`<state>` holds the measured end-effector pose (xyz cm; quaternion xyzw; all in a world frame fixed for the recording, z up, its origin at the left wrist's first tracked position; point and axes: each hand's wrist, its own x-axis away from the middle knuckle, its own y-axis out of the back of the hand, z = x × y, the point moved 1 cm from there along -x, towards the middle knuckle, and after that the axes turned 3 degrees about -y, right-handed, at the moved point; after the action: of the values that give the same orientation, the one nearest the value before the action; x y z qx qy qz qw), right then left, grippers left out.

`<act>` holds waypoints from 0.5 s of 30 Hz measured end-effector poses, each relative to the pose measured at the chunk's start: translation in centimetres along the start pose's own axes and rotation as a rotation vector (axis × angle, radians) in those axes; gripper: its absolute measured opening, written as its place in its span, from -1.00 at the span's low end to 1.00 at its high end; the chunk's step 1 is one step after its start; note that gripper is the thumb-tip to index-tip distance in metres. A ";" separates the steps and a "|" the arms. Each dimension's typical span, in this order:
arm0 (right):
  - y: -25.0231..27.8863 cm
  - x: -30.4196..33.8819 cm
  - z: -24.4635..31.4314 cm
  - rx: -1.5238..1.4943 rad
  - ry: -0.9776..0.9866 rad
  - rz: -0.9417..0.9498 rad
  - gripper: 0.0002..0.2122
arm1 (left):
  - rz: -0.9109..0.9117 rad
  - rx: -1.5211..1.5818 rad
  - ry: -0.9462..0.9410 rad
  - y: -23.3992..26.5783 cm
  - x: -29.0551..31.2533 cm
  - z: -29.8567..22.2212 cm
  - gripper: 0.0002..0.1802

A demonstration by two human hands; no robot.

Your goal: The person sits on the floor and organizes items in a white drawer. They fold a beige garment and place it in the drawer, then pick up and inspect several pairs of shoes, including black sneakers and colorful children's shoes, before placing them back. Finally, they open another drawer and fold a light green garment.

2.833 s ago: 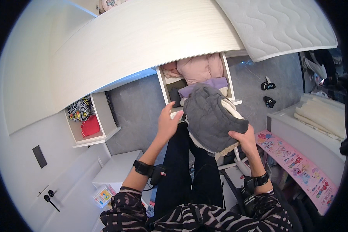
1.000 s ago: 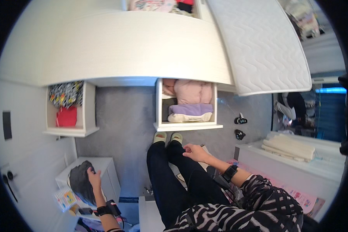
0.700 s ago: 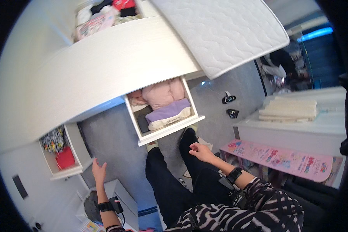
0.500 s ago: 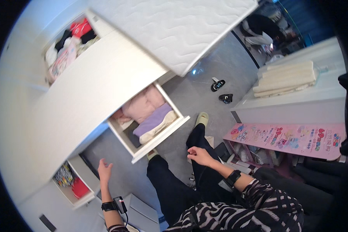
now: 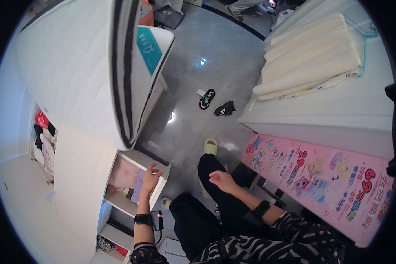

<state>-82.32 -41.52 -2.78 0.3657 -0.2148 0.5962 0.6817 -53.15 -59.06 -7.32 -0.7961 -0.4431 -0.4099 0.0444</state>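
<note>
The drawer (image 5: 122, 203) is white, its clothes (image 5: 124, 172) pink and purple.

The top (image 5: 251, 248) is black with irregular pale stripes, zebra-fashion. Its left sleeve (image 5: 149, 254) and right sleeve (image 5: 292, 224) both stop short of the wrists, and the left hand (image 5: 152, 174) and right hand (image 5: 222, 179) are ungloved. Each wrist carries a black strap, the left strap (image 5: 143, 219) having a small dark box (image 5: 157, 220) at its three o'clock side, from which a thin dark cable (image 5: 159, 236) loops toward six o'clock. Below are plain black trousers (image 5: 198, 224) and pale yellow-green slippers, the right slipper (image 5: 210, 146) at the leg's twelve o'clock end.
</note>
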 end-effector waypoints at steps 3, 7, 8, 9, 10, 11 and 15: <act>5.3 -2.5 1.0 -0.052 0.010 -0.189 -0.81 | -0.019 -0.118 -0.105 -2.1 -2.8 -6.4 -0.42; 7.5 -5.3 0.7 -0.147 -0.060 -0.158 -0.79 | -0.101 -0.102 -0.059 -1.0 -5.5 -9.4 -0.47; 7.3 -5.8 0.6 -0.161 -0.087 -0.124 -0.79 | -0.113 -0.094 0.008 -0.8 -6.1 -9.3 -0.49; 7.0 -6.3 0.6 -0.191 -0.126 -0.088 -0.78 | -0.114 -0.072 0.000 -0.7 -6.6 -9.1 -0.52; 6.8 -6.7 0.9 -0.191 -0.119 -0.067 -0.78 | -0.097 -0.071 -0.011 -0.9 -7.4 -8.9 -0.52; 6.6 -7.2 1.2 -0.206 -0.127 -0.043 -0.78 | -0.081 -0.062 -0.007 -1.3 -8.2 -8.7 -0.53; 8.1 -9.4 3.4 -0.223 -0.179 0.035 -0.77 | -0.002 0.077 0.057 -4.6 -12.2 -9.4 -0.55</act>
<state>-91.57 -50.08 -5.46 0.3354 -0.3460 0.5454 0.6858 -65.59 -68.51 -10.91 -0.7813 -0.4579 -0.4151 0.0874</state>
